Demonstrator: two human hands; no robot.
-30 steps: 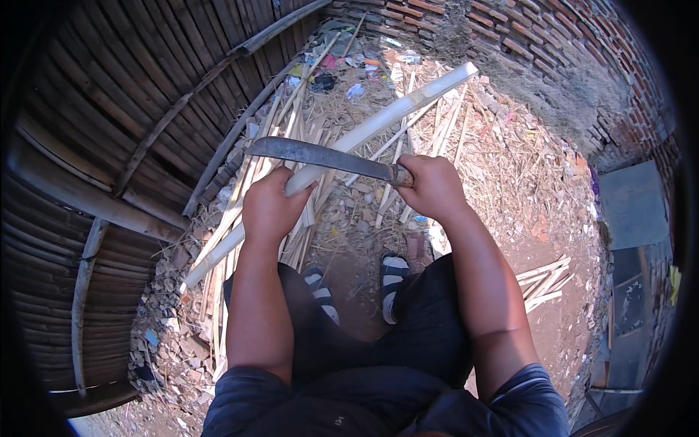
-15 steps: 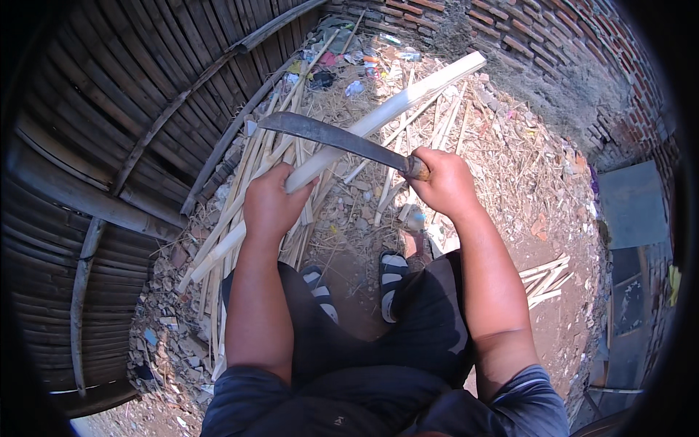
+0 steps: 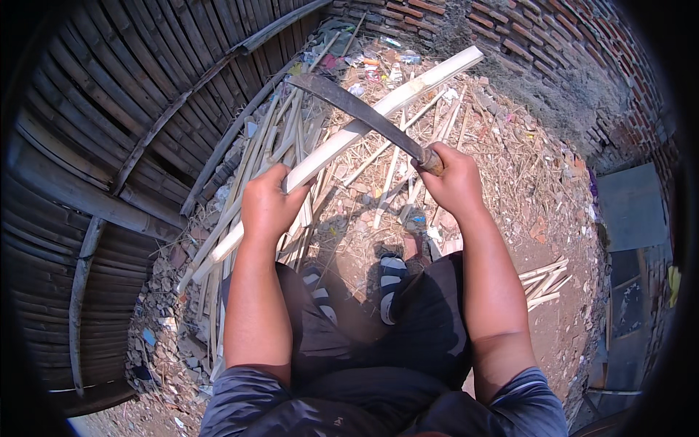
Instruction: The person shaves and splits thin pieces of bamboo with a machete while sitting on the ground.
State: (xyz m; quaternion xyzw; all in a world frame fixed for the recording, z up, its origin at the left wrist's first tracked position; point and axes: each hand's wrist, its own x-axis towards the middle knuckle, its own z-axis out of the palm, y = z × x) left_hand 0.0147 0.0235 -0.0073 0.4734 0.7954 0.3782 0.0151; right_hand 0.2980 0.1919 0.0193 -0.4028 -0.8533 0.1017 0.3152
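My left hand (image 3: 268,200) is closed around a long pale strip of split bamboo or wood (image 3: 331,148). The strip slants from beside my left forearm up to the far right. In my right hand (image 3: 453,180) I grip the wooden handle (image 3: 431,162) of a machete. Its dark, curved blade (image 3: 357,111) crosses over the strip beyond my left hand, with the tip pointing to the far left. From here I cannot tell whether the edge touches the strip.
Pale strips (image 3: 284,138) lie piled on the left, with a smaller bundle (image 3: 544,282) at right. Litter and rubble cover the ground. A bamboo wall (image 3: 145,80) rises on the left, a brick wall (image 3: 539,36) at the back. My sandalled foot (image 3: 392,284) is below.
The machete has swung so its tip points farther away from me, and its handle has shifted slightly right. The strip remains in my left hand, nearly in place.
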